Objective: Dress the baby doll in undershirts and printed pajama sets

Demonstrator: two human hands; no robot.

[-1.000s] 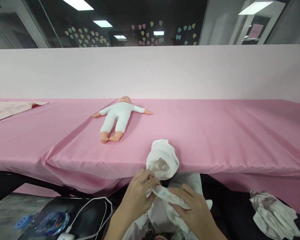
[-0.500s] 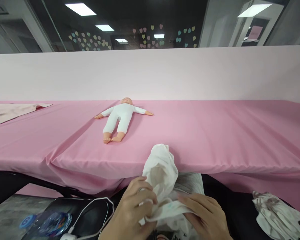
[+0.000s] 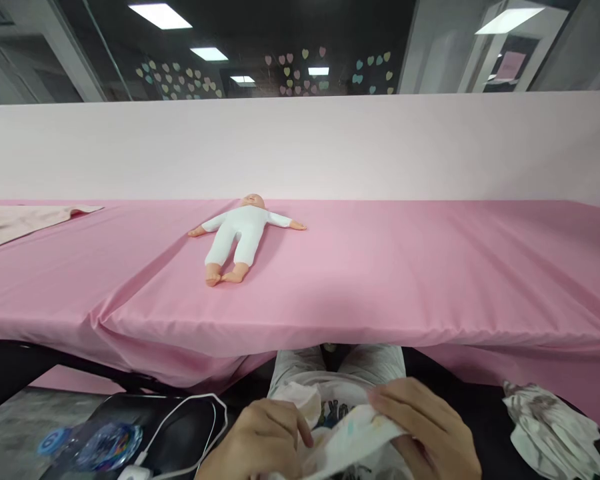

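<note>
Indoor room, exact kind unclear | pink-covered table [image 3: 380,267] | baby doll [image 3: 243,223] | heart shapes [image 3: 180,79] on glass [image 3: 330,27]

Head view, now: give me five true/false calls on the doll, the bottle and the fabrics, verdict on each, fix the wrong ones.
1. The doll lies on the pink cover. True.
2. The doll's suit is red. False: it is white.
3. The right hand holds patterned white fabric. True.
4. The blue-capped bottle stands upright. False: it lies on its side.
5. The crumpled white cloth is on the person's left. False: it is on the right.
</note>
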